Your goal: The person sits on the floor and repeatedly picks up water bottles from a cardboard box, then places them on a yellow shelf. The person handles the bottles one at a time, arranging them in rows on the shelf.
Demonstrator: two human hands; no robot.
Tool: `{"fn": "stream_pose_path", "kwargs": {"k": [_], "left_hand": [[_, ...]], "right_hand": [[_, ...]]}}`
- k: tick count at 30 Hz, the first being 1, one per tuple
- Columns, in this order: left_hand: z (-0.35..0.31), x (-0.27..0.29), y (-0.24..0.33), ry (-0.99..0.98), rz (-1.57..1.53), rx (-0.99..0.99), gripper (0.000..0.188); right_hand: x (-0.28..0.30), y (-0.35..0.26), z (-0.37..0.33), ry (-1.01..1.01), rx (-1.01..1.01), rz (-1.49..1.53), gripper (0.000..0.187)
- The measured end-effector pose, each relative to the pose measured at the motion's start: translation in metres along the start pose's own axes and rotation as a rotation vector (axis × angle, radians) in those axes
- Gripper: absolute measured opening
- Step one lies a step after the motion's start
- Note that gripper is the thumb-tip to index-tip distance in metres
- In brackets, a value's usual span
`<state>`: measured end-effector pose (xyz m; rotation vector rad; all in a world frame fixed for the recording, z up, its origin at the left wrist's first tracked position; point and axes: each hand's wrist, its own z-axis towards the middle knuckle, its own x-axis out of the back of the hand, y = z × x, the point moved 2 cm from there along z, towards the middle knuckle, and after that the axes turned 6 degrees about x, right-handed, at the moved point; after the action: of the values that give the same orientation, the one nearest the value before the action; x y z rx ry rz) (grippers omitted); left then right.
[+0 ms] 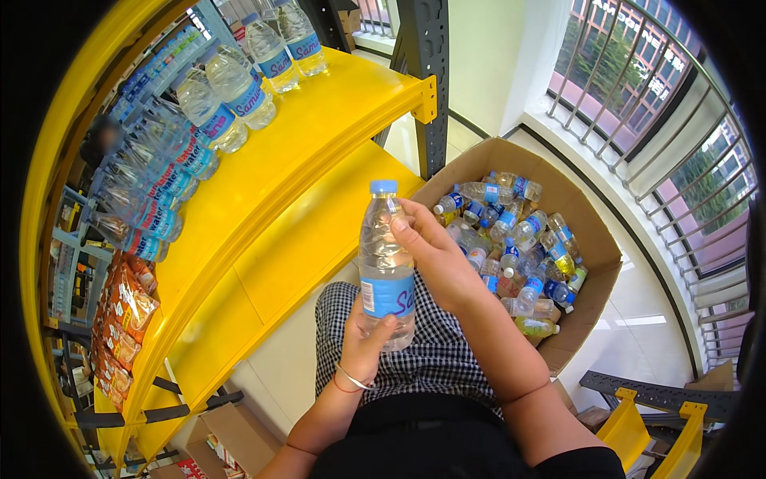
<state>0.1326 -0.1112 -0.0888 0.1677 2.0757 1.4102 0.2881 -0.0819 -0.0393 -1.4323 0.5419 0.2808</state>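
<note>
Upright in front of me is a clear plastic water bottle [387, 291] with a blue cap and a blue label. My left hand [361, 347] grips its lower part, the thumb lying across the label's lower edge. Around the upper part curls my right hand [439, 257], its thumb near the shoulder and some fingers hidden behind the bottle. On the upper yellow shelf [351, 100] to the left stand several similar bottles [239, 88] with blue labels. Closer along that shelf are more bottles [155, 191] with red and blue print.
A large open cardboard box [594, 307] full of mixed bottles sits on the floor to the right. Orange snack bags [124, 327] lie at the shelf's near left. A dark metal post [427, 88] rises at the shelf's end. White railings [646, 104] line the windows.
</note>
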Motion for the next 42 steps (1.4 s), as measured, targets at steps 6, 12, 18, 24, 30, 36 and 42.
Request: {"fn": "stream_pose_path", "kwargs": {"k": [6, 12, 18, 24, 30, 36, 42], "left_hand": [[-0.010, -0.004, 0.011, -0.195, -0.245, 0.174, 0.077], [-0.010, -0.007, 0.010, -0.324, -0.331, 0.207, 0.089], [-0.009, -0.003, 0.010, -0.288, -0.291, 0.125, 0.079], [0.004, 0.017, 0.046, -0.050, 0.474, -0.419, 0.072], [0.041, 0.018, 0.107, 0.132, 0.664, -0.477, 0.074], [0.088, 0.027, 0.160, 0.188, 0.550, -0.577, 0.069], [0.152, 0.058, 0.178, 0.247, 0.637, -0.704, 0.070]], "right_hand": [[0.001, 0.001, 0.000, -0.135, -0.097, 0.216, 0.047], [-0.006, 0.000, -0.005, -0.212, -0.140, 0.293, 0.050], [-0.019, -0.015, 0.000, -0.190, -0.126, 0.181, 0.046], [-0.039, -0.046, 0.022, -0.281, 0.101, -0.029, 0.044], [-0.075, -0.059, 0.063, -0.316, 0.322, -0.180, 0.050], [-0.093, -0.073, 0.128, -0.383, 0.509, -0.510, 0.065], [-0.091, -0.060, 0.169, -0.386, 0.642, -0.859, 0.076]]}}
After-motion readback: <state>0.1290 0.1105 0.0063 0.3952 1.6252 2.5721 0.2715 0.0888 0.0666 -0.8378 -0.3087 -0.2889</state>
